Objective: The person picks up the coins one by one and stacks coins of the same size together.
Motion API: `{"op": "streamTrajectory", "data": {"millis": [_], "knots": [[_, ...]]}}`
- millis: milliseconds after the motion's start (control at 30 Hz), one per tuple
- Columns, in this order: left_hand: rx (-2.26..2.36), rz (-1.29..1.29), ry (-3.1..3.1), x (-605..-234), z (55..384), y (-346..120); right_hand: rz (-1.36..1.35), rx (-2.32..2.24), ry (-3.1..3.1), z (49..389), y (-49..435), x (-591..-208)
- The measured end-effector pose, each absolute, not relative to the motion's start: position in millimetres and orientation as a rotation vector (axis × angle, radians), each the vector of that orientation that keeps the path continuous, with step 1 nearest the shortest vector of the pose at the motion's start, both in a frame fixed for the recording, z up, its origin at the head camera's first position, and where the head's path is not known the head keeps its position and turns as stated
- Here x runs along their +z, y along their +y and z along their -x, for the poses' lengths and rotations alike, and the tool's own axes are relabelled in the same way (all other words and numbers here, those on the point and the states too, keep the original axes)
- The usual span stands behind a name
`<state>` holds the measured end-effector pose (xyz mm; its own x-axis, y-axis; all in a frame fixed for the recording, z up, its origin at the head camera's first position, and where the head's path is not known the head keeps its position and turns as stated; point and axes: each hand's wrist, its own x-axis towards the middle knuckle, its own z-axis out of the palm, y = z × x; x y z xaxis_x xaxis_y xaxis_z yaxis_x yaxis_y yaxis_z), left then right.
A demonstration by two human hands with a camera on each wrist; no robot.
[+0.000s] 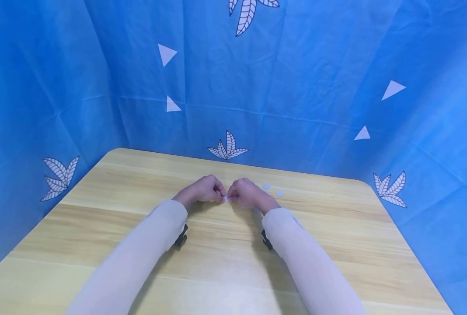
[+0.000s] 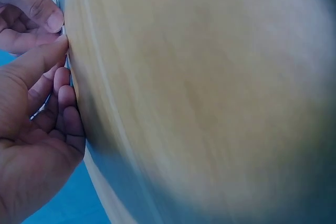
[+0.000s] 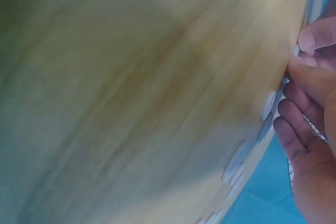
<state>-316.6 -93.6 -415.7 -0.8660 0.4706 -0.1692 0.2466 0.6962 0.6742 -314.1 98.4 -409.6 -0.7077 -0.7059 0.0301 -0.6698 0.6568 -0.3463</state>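
A small white piece (image 1: 226,199) sits at the meeting of both hands, just above or on the wooden table (image 1: 217,271) — which of the two I cannot tell. To its left, the left hand (image 1: 207,189) pinches it between thumb and forefinger, the other fingers curled; to its right, the right hand (image 1: 249,193) does the same, the two sets of fingertips almost touching around it. Two white discs (image 1: 266,187) lie on the table to the right of the piece, past the right hand, and the right wrist view shows several pale discs on that side, too edge-on to count. Light sleeves (image 1: 135,253) cover both forearms, nearer the viewer than the piece; beyond it hangs a blue curtain (image 1: 312,65) — printed with white leaves and triangles
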Motion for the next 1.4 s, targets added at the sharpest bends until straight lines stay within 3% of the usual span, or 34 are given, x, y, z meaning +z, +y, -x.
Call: {"op": "streamTrajectory", "data": {"millis": [467, 1400], "knots": [[0.941, -0.641, 2.555, -417, 304, -96, 1.298, -0.601, 2.692, 301, 101, -410], [0.876, -0.855, 2.504, -416, 274, -93, 1.315, -0.538, 2.576, 271, 107, -403]]}}
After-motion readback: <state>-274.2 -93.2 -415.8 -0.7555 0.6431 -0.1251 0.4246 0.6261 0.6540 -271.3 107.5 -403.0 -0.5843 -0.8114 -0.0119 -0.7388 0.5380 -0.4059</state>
